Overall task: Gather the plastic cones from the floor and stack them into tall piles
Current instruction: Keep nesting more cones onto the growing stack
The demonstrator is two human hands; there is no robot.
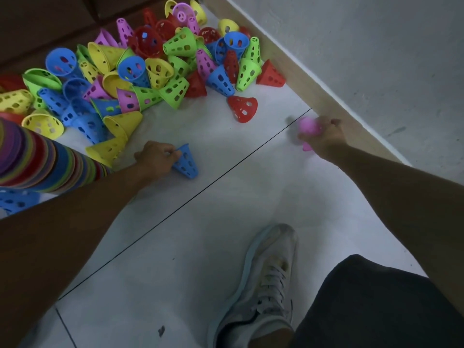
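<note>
A heap of perforated plastic cones (140,71) in red, blue, green, yellow and pink covers the white floor at the upper left. My left hand (155,159) pinches the narrow end of a blue cone (185,163) that lies on the floor in front of the heap. My right hand (324,135) grips a pink cone (307,126), blurred, close to the skirting on the right. A long stack of nested cones (37,156) in many colours lies along my left forearm. A lone red cone (243,108) lies on its side between the heap and my right hand.
A beige skirting (326,96) and a grey wall (376,59) run down the right side. Dark wooden furniture (50,18) borders the heap at the upper left. My white sneaker (261,287) stands on the tiles below, next to dark shorts (376,310).
</note>
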